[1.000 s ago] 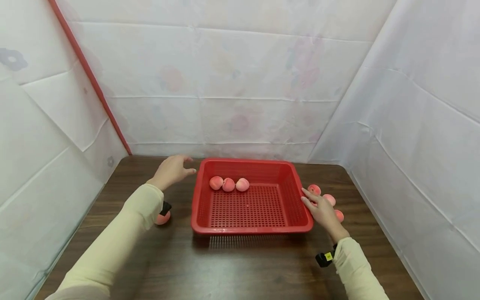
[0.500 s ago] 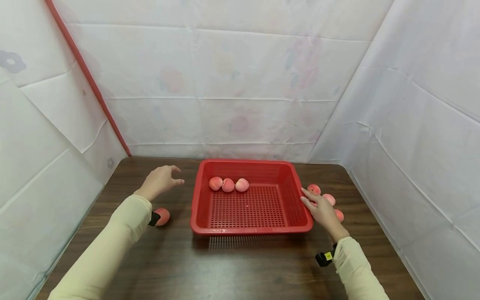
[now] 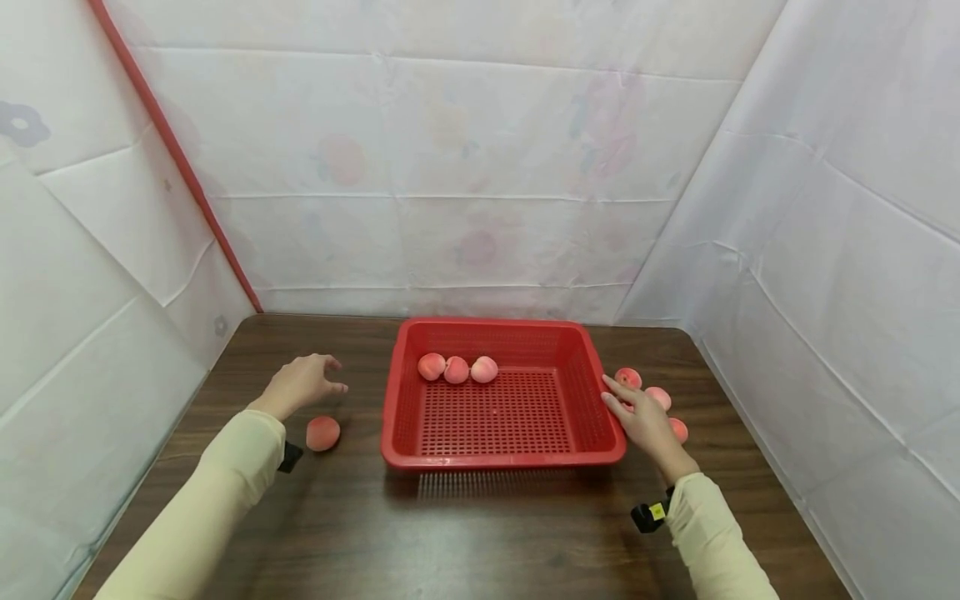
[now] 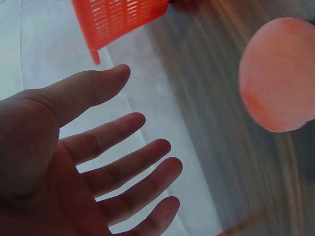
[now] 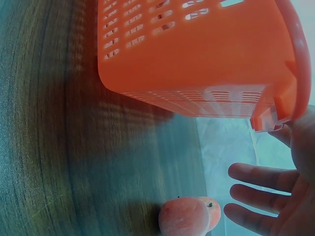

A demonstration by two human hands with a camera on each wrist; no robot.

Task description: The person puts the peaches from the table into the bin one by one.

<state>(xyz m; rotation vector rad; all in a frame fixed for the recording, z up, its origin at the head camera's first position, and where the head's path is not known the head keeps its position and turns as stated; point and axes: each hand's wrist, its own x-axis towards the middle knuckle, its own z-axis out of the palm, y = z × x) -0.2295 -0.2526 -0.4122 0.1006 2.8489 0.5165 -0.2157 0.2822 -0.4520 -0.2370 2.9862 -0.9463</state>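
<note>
My left hand (image 3: 298,385) hovers over the table's left side, fingers spread and loosely bent, holding nothing. Just below it in the head view lies a peach (image 3: 323,434); the left wrist view has this peach (image 4: 280,76) beyond the fingertips. A red plastic basket (image 3: 502,460) with a slotted base stands mid-table. Three peaches (image 3: 456,370) sit in a row at its back left. At the basket's right rim, my right hand (image 3: 643,421) pinches the edge with thumb and index finger. Its other fingers (image 5: 261,196) extend straight, apart from the basket.
Several more peaches (image 3: 658,399) lie on the table right of the basket, partly behind the right hand. White patterned sheets (image 3: 480,167) hang behind and on both sides of the dark wooden table (image 3: 480,542). A red pole (image 3: 172,150) slants along the left sheet.
My left hand has drawn away from the basket's left side, leftward and toward me, uncovering the peach on the left. The right hand and the basket stay where they were.
</note>
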